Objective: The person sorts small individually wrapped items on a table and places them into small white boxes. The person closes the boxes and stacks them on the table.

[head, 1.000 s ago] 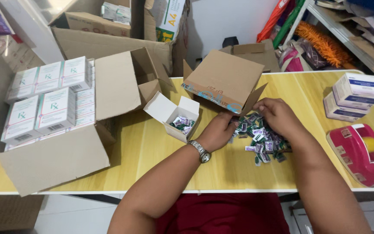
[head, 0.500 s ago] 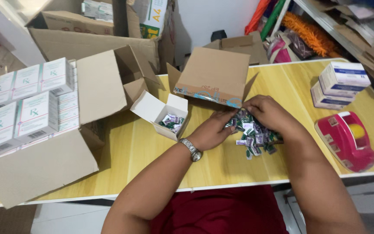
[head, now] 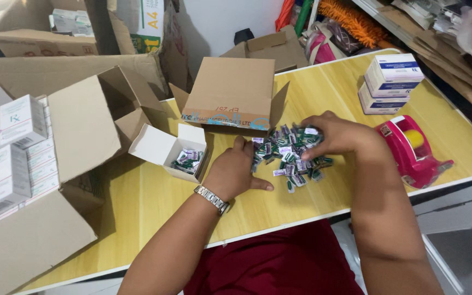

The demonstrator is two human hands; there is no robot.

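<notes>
My left hand [head: 235, 173] and right hand [head: 338, 136] cup the sachets [head: 289, 154] (fingers loosely spread); the open box [head: 166, 148] lies at nine o'clock, nearer my left.

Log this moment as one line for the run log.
left hand: resting beside pile of small green and white sachets | right hand: cupped over pile | small open white carton: holds some sachets | surface: yellow wooden table

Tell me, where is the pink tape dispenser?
In the head view, the pink tape dispenser sits on the yellow table at the right edge, just right of the right hand, below two stacked white boxes.
</notes>
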